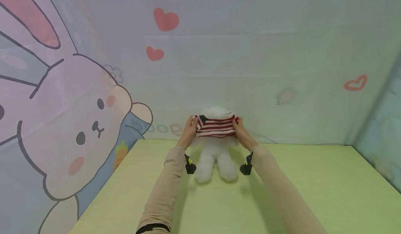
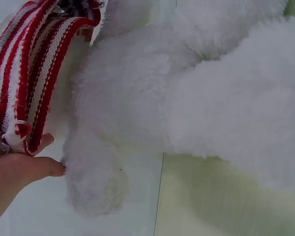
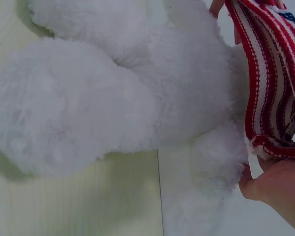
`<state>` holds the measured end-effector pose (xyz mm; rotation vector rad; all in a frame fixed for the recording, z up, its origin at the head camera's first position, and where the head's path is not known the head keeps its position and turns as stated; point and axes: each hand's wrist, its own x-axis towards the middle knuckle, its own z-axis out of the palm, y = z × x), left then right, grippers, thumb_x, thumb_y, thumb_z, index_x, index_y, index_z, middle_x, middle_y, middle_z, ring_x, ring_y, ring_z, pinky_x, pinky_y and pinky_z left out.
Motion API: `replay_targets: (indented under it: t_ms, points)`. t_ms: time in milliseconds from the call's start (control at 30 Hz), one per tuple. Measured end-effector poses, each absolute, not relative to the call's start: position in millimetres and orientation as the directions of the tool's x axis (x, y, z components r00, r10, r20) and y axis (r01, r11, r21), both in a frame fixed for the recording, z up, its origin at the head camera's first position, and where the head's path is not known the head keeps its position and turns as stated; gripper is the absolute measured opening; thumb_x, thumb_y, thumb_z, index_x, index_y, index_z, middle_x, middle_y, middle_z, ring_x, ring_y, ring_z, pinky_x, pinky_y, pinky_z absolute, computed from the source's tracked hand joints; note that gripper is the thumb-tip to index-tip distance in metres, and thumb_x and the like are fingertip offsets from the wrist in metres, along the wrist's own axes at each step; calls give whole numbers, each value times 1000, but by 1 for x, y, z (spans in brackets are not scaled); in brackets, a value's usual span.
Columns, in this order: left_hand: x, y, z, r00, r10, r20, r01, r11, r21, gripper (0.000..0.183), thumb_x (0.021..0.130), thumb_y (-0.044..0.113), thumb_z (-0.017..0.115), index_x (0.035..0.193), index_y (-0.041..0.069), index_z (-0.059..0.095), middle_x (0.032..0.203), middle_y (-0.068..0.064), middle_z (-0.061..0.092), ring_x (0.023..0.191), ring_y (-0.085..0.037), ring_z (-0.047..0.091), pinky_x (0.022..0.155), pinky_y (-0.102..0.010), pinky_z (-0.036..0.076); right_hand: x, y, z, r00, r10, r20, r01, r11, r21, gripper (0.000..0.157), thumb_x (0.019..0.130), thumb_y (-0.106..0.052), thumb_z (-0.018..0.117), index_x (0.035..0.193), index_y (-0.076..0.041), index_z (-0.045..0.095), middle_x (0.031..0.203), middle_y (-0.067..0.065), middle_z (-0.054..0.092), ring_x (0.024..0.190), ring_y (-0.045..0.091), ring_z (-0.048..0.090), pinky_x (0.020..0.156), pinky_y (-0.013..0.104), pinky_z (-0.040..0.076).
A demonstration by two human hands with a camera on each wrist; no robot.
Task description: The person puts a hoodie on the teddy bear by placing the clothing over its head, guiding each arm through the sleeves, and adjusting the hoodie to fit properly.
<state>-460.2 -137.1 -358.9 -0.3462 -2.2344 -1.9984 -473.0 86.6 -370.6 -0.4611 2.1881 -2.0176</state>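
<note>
Left grip [image 1: 190, 126] grasps one side of the striped sweater [image 1: 217, 126] and the right grip [image 1: 240, 127] grasps the other, spreading it wide at the head end of the plush toy [image 1: 214, 148]; whether it goes around the head or only in front cannot be told. Beneath the toy's legs is the green worktop [image 1: 313, 178]; behind the toy hangs a rabbit-printed cloth [image 1: 244, 60].
</note>
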Motion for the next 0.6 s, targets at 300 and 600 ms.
replay_targets:
  t_ms: [300,600]
  points:
    - [-458,-136,-357,-986,98,134,148,156,977,57,98,40,26,146,16,5,148,-15,14,90,-24,42,69,-40,45,-471,86,-369,-949,-302,93,-109,35,-993,39,98,-37,16,128,-15,5,126,10,19,113,23,27,86,35,28]
    - [-453,-128,-356,-972,171,162,189,155,970,25,97,39,27,95,15,31,82,-6,32,60,-15,30,59,-35,44,-463,99,-365,-941,-331,71,-95,57,-994,41,97,-42,18,127,-16,5,134,14,14,130,33,21,106,54,21]
